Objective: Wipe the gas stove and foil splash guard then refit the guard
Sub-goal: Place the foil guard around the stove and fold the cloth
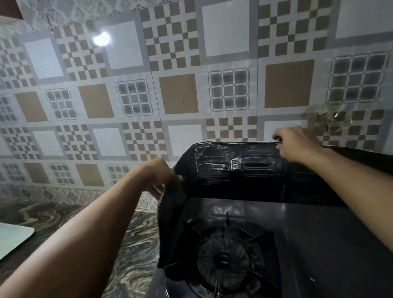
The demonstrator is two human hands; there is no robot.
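The foil guard stands round the back and left of the stove. The left hand pinches its left panel; the right hand grips its top edge. Judged: refitting or removal under way; wiping unverifiable.

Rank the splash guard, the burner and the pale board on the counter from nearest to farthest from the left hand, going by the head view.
1. Foil splash guard: gripped by the left hand at its left top corner.
2. Burner: below and right of that hand, on the stove.
3. Pale board: far left on the counter.
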